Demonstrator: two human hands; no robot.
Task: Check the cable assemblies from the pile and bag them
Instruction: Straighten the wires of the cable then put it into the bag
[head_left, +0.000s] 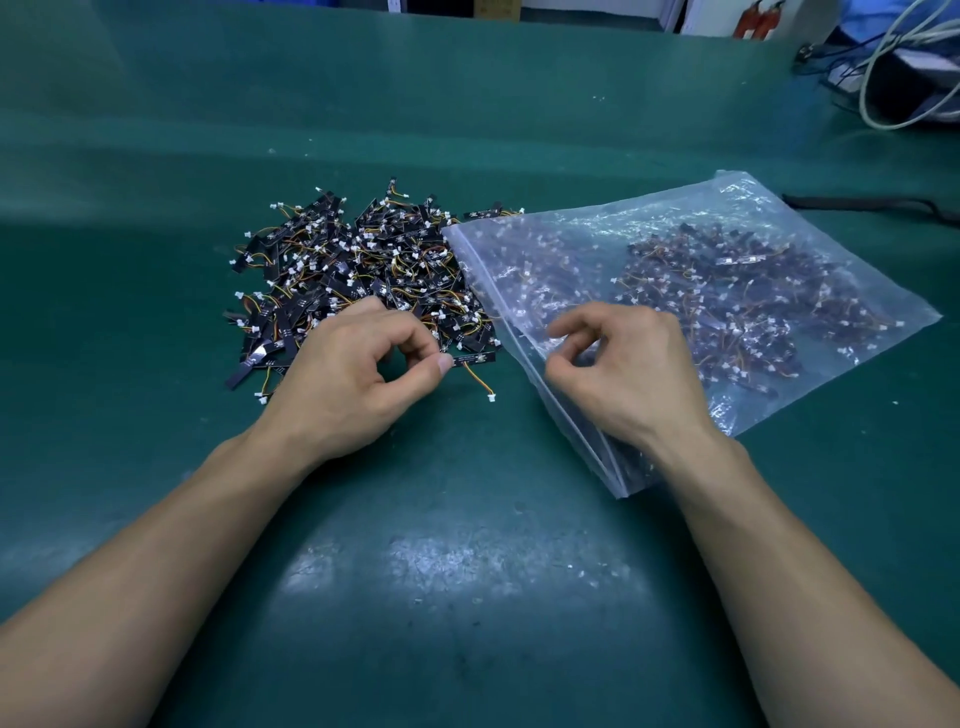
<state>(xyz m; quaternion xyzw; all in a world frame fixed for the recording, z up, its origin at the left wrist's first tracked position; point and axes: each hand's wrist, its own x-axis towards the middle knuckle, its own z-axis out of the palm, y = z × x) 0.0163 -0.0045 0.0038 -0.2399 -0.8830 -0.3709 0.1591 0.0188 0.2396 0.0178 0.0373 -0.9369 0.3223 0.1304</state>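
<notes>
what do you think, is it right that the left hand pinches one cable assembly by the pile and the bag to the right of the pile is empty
Not quite: the bag is not empty. The head view shows many cable assemblies inside it. The rest holds: the left hand pinches one cable assembly by the pile, and the bag lies to the right of the pile.

I find wide bare mat (467, 571) near me and left of the pile (358, 270); pile and bag (727, 291) touch, closing the middle; loose cables (883, 78) crowd the far-right corner.
</notes>
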